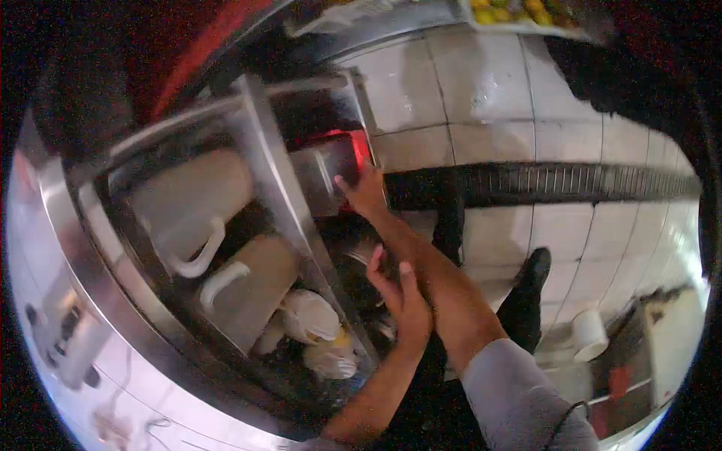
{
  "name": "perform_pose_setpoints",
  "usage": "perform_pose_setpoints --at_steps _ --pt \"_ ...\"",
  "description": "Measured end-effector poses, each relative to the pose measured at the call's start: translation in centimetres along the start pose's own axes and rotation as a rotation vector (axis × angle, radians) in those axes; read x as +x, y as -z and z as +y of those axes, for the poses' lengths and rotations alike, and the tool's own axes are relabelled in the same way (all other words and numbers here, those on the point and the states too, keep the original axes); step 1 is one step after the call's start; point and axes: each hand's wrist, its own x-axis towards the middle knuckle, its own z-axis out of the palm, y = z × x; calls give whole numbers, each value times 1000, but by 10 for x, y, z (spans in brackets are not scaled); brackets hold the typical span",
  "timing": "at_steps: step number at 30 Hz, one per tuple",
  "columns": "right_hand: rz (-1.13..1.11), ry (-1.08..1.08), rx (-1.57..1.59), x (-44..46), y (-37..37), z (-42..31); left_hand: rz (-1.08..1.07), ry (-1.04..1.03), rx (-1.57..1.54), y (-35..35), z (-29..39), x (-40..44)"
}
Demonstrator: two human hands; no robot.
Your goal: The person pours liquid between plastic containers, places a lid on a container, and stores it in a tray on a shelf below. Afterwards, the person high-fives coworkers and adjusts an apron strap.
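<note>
My right hand (366, 194) reaches down into a steel-framed cabinet. Its thumb lies against a grey box-shaped container (322, 177), and its fingers are at the container's right edge, beside a bright red part (360, 150). The fingertips are partly hidden and blurred, but the hand seems to grip that edge. Nearer to me, my left hand (406, 304) is held in the air by my right forearm, its fingers stretched apart with nothing in them. Dark, blurred items lie below it inside the cabinet.
Left of a steel bar (278, 173) are two grey containers with white handles (199, 259) and several whitish wrapped bundles (312, 316). A drain grate (556, 179) crosses the tiled floor (489, 90). A white bucket (590, 334) stands right, and a crate of yellow-green fruit (519, 13) at the top.
</note>
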Motion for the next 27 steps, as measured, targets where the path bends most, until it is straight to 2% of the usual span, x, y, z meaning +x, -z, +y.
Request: perform_pose_setpoints --at_steps 2,4,6,7,8,10,12,13,14,15,16,17,18,20,21,22,23,24,26,27 --pt "-23 8 -73 10 -14 2 93 183 -90 8 0 -9" --pt "229 501 30 24 -30 8 78 202 -143 19 -16 -9" --pt "201 592 -56 35 -39 29 60 216 -183 27 -46 -11" --pt "193 663 -125 37 -45 38 42 182 -36 33 -57 -9" --pt "77 622 -11 37 -45 46 22 148 109 34 -67 -10" --pt "-235 385 203 18 -19 24 15 207 19 43 -66 -5" --pt "-594 103 130 -9 39 -2 -19 252 -154 34 -93 -12" --pt "-752 -145 68 -19 72 -11 -20 242 -148 34 -108 -18" --pt "-570 375 -245 -25 71 115 -37 227 -155 35 -115 -24" --pt "-151 787 -630 -29 71 238 -43 171 86 37 -127 -34" --pt "-228 488 -472 -68 125 182 -186 275 -248 40 -139 -38" --pt "-241 191 -315 -110 182 113 -38 297 -184 27 -235 -50" --pt "-581 -141 -447 -123 236 73 -198 618 -413 34 -244 -51" --pt "-587 -194 -786 -213 316 58 -448 139 280 37 -267 -65" --pt "-731 -169 -918 -219 361 104 -437 93 256 29 -238 -67" --pt "-701 -237 -967 -255 396 40 -447 223 199 37 -203 -85" --pt "-1128 162 -1402 -261 427 46 -458 351 142 47 -172 -106" --pt "-972 24 -1152 -289 446 47 -443 316 120 70 -140 -112" --pt "-815 -53 -899 -315 501 26 -543 490 -53 76 -85 -143" --pt "-840 33 -1057 -337 517 -12 -521 465 -62 77 -68 -159"
